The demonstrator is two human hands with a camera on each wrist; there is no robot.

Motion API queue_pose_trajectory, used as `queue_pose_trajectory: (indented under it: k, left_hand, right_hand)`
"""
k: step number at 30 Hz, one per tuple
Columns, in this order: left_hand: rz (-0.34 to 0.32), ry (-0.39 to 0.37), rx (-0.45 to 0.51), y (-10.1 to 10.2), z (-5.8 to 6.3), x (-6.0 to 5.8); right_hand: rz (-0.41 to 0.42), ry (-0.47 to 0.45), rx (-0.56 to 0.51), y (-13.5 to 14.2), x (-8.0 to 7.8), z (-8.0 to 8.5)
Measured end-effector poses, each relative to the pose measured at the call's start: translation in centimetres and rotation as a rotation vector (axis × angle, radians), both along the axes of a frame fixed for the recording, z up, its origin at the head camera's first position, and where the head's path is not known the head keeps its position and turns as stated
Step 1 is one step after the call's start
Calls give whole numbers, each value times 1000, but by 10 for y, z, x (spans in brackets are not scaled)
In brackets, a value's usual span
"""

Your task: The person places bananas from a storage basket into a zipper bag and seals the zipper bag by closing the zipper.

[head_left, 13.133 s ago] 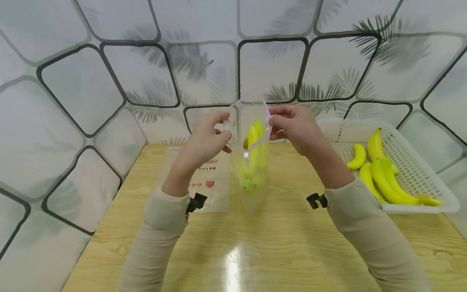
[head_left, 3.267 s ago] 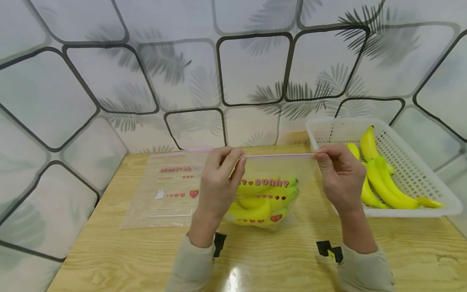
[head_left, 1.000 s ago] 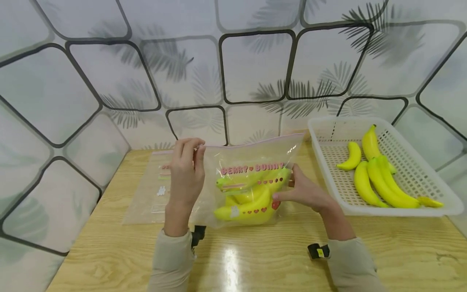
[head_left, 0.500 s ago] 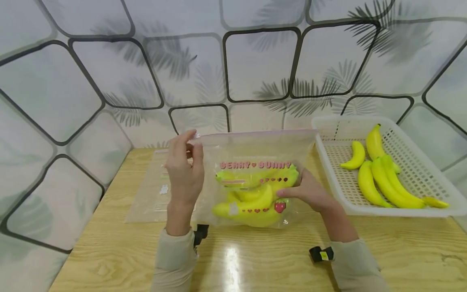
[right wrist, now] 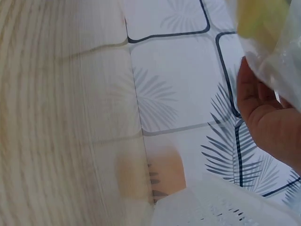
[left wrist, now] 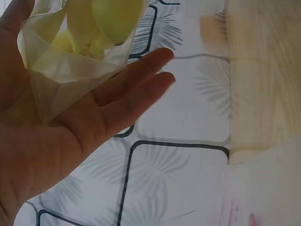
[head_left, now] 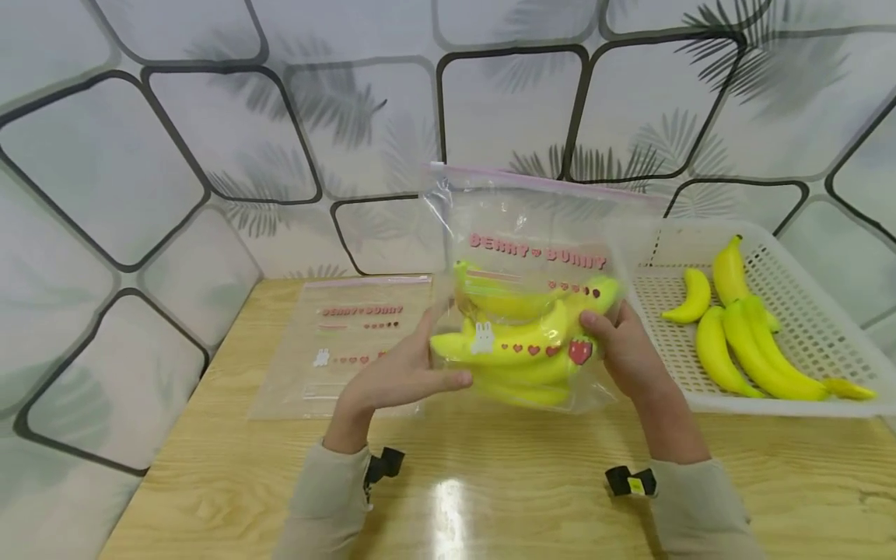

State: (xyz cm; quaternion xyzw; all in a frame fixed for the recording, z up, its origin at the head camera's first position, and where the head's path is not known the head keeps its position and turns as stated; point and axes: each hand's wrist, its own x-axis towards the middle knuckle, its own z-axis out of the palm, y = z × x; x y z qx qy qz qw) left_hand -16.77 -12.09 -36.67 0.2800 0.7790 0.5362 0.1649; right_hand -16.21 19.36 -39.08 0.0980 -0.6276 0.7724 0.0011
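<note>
A clear zip bag [head_left: 518,198] printed "BERRY BUNNY", with several yellow bananas [head_left: 521,350] inside, is raised above the table between both hands. Its pink top strip is uppermost, with a white slider at the left end. My right hand [head_left: 633,350] grips the bag's right side, thumb across the front and fingers mostly hidden behind. At the lower left, my left hand [head_left: 395,373] supports the bag with its thumb in front. In the left wrist view, straight fingers [left wrist: 141,92] extend past a bag corner lying over the palm. The right wrist view shows curled fingers [right wrist: 256,92] beside the plastic.
Another printed zip bag [head_left: 280,389] lies flat on the wooden table [head_left: 532,498] to the left. To the right stands a white perforated basket [head_left: 812,311] holding several bananas [head_left: 770,350]. A patterned backdrop [head_left: 511,109] rises behind the table.
The slider has run to the left end of the strip. My left hand has left it and lowered to the bag's side. The bag has risen and tilted; the right hand keeps its grip.
</note>
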Motion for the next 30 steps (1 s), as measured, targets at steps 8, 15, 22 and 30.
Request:
queue_pose_trajectory:
  k: [8, 15, 22, 30]
  left_hand:
    - [295, 111, -19, 26, -28, -12]
    - [155, 41, 69, 22, -28, -15]
    - [94, -122, 231, 16, -24, -17]
    - [179, -54, 207, 26, -27, -16]
  right_hand:
    - [199, 39, 121, -6, -4, -7]
    - [193, 38, 188, -10, -7, -7]
    - [118, -20, 303, -9, -7, -7]
    - [24, -82, 437, -7, -6, -4]
